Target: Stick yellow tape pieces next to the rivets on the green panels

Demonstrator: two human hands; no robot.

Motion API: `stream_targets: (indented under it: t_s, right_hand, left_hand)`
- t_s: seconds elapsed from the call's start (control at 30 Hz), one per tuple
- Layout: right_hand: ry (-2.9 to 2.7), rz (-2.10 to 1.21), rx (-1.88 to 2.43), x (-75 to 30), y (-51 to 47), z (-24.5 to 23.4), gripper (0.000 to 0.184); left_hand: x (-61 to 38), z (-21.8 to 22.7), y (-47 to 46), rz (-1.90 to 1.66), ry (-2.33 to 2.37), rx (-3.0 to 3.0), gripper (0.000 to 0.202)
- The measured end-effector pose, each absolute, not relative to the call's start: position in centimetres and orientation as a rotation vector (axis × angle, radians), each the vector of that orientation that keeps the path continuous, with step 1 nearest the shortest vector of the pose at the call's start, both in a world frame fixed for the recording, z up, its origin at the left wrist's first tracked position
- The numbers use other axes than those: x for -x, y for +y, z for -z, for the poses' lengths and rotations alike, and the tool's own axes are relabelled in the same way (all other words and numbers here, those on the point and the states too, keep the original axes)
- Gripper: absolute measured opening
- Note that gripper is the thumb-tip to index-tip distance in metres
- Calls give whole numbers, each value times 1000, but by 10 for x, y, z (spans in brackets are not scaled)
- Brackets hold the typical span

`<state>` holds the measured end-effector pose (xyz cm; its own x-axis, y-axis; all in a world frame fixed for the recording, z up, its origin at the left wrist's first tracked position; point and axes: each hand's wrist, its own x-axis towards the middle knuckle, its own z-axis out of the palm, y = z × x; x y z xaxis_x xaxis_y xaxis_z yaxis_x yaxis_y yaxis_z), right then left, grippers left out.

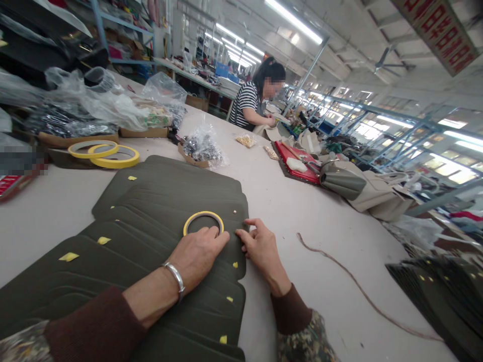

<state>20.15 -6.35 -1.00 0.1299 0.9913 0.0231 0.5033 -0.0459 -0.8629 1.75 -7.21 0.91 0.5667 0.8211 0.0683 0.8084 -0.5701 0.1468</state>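
Observation:
A stack of dark olive-green panels (pixel 151 201) with stitched or pressed lines lies on the table, with small bits of yellow tape (pixel 103 241) on several of them. My left hand (pixel 199 251) rests on the stack, its fingers closed on a roll of yellow tape (pixel 191 219). At the right edge of the same panel is my right hand (pixel 262 249). Its thumb touches the panel near the edge, the index finger is held apart, and the other fingers curl. Nothing shows between them. A small metal stud (pixel 234 212) sits in the panel just above.
Two yellow tape rolls (pixel 123 160) lie at the left beside boxes of plastic-wrapped parts (pixel 77 123). A cord (pixel 350 274) crosses the pale table (pixel 302 301) at right, near another dark stack (pixel 433 291). Beyond are bag pieces (pixel 343 178) and a seated co-worker (pixel 251 100).

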Motion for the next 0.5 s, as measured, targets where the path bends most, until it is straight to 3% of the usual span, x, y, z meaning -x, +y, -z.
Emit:
stream_targets:
  t_s: [0.13,0.37,0.5]
  right_hand:
    - [-1407,-867,1569,-205,-71,15,21]
    - [-1823,-341,1583,-198,-66,16,16]
    - [-1926,-295,1551,-201,-60,9,17]
  left_hand:
    - [-17,-8,-72,-194,1412,-2688,18]
    - [-6,-10,-58,-423,1471,-2651,19]
    - [2,-8,-45,-520,1532,-2619,20]
